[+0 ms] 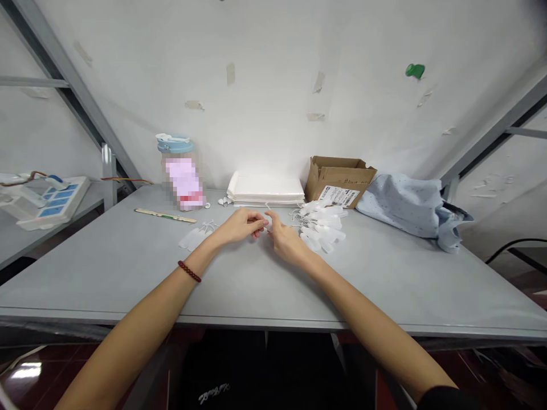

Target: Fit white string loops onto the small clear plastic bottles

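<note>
My left hand (241,226) and my right hand (287,240) meet over the middle of the table, fingers pinched together. Between their fingertips shows a small white tag (269,225), mostly hidden, with a bit of white string above it. Just right of my right hand lies a spread pile of white, translucent tags (322,225) with string loops. A few similar tags (194,238) rest flat to the left, partly behind my left forearm.
Behind my hands is a stack of white sheets or bags (267,189). An open cardboard box (339,181) and a light blue cloth (401,205) are at the right. A flat wooden stick (164,216), a blue-lidded bottle (175,143) and a power strip (60,205) are leftward.
</note>
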Demonstrator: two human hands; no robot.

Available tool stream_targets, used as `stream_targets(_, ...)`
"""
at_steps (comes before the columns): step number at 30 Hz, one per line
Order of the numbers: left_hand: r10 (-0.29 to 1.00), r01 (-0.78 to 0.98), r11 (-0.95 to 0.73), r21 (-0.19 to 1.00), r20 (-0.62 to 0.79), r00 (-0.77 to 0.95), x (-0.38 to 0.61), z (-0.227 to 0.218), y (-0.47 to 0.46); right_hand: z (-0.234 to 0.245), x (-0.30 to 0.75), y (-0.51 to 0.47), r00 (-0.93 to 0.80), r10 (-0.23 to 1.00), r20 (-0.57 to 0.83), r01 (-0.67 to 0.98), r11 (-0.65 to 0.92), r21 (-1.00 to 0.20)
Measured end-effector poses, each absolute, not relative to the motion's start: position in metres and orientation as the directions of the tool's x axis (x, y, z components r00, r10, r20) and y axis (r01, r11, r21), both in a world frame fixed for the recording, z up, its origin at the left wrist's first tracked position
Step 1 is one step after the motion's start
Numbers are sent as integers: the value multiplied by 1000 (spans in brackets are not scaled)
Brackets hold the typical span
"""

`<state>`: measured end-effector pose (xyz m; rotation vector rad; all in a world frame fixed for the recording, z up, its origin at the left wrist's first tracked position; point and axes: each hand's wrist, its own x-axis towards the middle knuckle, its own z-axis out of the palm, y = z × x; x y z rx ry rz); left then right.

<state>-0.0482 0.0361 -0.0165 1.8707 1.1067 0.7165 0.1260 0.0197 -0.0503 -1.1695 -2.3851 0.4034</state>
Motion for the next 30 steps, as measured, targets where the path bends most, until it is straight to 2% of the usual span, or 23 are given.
stream_targets(3, 891, 407, -261, 875, 56, 450, -48, -15, 36, -49, 128, 21, -578, 765, 285, 592, 633, -498)
stream_targets(6, 886, 369, -273, 889, 83, 455, -49, -13, 34, -44, 130, 22, -530, 797, 290, 526, 577, -625)
stream_targets(8, 880, 339, -289, 896, 109, 462, -49, -10, 33, -37, 131, 22, -477, 844, 245, 439, 470, -765)
stream_targets(11, 867, 284, -312, 907, 149, 476, -48, -7, 30, -26, 135, 21, -485, 870, 85, 178, 193, -965)
stream_targets(14, 870, 241, -289, 927, 149, 471, -49, -6, 30, -19, 137, 19, -532, 847, -4, 17, 6, -1000)
stream_targets(16, 878, 253, -252, 934, 111, 466, -50, -7, 30, -19, 136, 17, -519, 855, 1, 59, 36, -998)
stream_targets(19, 886, 309, -205, 929, 42, 462, -50, -10, 33, -24, 131, 14, -467, 878, 104, 309, 272, -911)
stream_targets(21, 905, 328, -176, 928, 22, 425, -50, -12, 34, -27, 128, 13, -442, 868, 226, 515, 451, -729)
stream_targets(23, 929, 315, -143, 938, 17, 370, -48, -13, 35, -31, 126, 13, -448, 836, 317, 659, 549, -514)
stream_targets(26, 951, 303, -103, 947, 5, 308, -47, -14, 35, -34, 125, 15, -481, 795, 369, 748, 592, -300)
stream_targets(30, 948, 359, -78, 930, -41, 314, -47, -14, 34, -36, 125, 19, -508, 742, 439, 760, 625, -178)
